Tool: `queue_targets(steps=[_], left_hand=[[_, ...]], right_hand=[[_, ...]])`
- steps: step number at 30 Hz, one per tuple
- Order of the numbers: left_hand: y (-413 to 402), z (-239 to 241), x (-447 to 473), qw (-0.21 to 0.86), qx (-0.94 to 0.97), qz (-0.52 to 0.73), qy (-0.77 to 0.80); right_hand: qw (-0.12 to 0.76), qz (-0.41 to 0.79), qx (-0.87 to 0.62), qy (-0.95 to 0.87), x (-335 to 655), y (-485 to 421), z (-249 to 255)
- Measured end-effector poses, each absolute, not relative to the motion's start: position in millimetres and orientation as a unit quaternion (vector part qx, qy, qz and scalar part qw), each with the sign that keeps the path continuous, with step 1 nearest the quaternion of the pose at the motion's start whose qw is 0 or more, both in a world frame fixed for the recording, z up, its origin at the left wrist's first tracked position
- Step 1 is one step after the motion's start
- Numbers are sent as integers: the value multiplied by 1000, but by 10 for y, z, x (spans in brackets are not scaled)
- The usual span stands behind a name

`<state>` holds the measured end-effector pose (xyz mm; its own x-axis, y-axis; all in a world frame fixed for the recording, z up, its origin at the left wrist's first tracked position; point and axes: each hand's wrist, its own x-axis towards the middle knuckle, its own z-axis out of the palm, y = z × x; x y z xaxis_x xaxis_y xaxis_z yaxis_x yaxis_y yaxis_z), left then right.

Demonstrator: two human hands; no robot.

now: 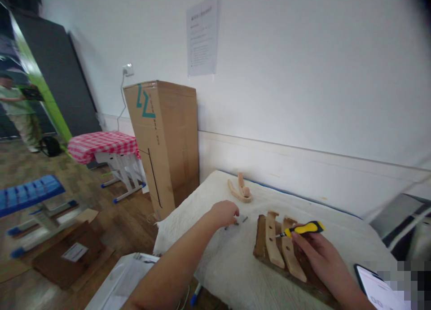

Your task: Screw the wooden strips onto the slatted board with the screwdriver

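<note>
My right hand [321,251] grips a yellow-and-black screwdriver [305,229], its tip pointing left over two curved wooden hook pieces with holes. The left wooden piece [273,242] and the right wooden piece [292,254] lie side by side on a dark wooden board [260,238]. Left of the board, my left hand [225,213] reaches down to the cloth with its fingers closed together beside a few small metal screws [245,219]. Whatever sits between those fingertips is too small to make out. Farther back rests another curved wooden hook [240,193].
A white cloth [215,189] covers the table, which stands against the wall. A phone [380,287] lies at the right front. Left of the table are a tall cardboard box [178,148], a checkered-cloth table [101,144] and a blue stool [30,193]. A person [18,108] stands far left.
</note>
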<state>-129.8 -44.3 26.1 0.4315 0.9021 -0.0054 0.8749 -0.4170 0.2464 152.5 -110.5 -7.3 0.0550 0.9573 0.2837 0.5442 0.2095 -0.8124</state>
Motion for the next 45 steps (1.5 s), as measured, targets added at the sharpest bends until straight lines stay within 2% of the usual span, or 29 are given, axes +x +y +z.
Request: queue_targets(steps=[10, 18, 22, 24, 26, 28, 31, 35, 39, 45], left_hand=[[-519, 190, -1054, 74, 835, -4, 545], [-528, 177, -904, 35, 836, 30, 547], [-603, 415, -729, 43, 857, 103, 502], [-634, 557, -527, 139, 863, 234, 425], [-654, 661, -265, 265, 859, 266, 350], [-653, 711, -1, 339, 849, 254, 316], [-603, 719, 264, 300, 882, 222, 287], [-500, 679, 290, 254, 879, 300, 270], [-459, 619, 186, 271, 843, 377, 270], [-535, 566, 169, 271, 843, 387, 256]], right_hand=[[492, 291, -556, -603, 1479, -1198, 87], [694, 237, -529, -426, 1760, -1149, 143], [653, 254, -549, -456, 1815, -1132, 220], [653, 258, -540, -464, 1833, -1117, 245], [661, 252, -542, -454, 1872, -1101, 252], [672, 242, -546, -438, 1933, -1090, 243], [683, 225, -551, -424, 2025, -1078, 218], [676, 219, -550, -440, 2035, -1045, 185], [632, 256, -524, -510, 1910, -1035, 172], [558, 266, -498, -608, 1774, -1122, 249]])
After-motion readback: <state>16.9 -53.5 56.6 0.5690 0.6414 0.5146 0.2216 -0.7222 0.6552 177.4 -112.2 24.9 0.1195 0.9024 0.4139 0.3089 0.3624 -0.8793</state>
